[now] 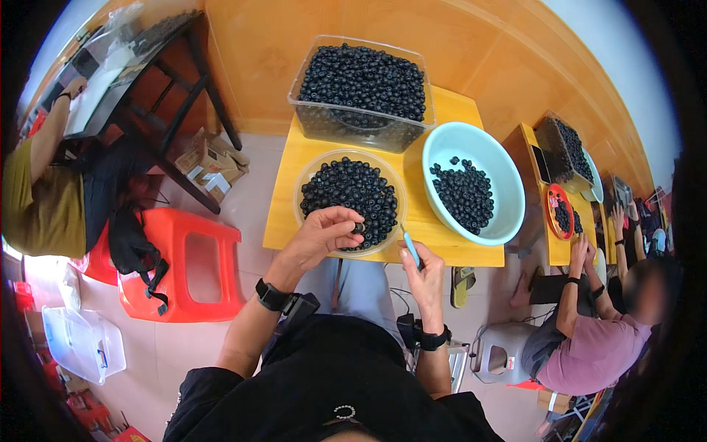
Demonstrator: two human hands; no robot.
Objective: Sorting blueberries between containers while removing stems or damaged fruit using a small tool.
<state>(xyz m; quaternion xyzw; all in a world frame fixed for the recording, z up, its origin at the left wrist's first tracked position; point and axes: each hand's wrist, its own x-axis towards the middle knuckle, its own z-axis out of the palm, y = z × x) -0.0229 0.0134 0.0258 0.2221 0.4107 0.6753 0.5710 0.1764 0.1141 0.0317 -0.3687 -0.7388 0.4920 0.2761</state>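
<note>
My left hand (324, 234) is closed in a pinch on a blueberry (359, 228), just above the near side of a round clear bowl (298, 193) heaped with blueberries. My right hand (424, 278) grips a slim tool with a light-blue handle (410, 249), its tip pointing up and left near the bowl's edge; the kind of tool is too small to tell. To the right of the bowl sits a pale-blue basin (508, 184) with a smaller pile of blueberries. Behind stands a big clear plastic tub (353, 136) full of blueberries.
These containers share a small yellow wooden table (280, 221) against an orange wooden wall (250, 66). A red stool (184, 261) with a black bag is at left, beyond it a person (40, 199). Another person (600, 353) works at a similar table on the right.
</note>
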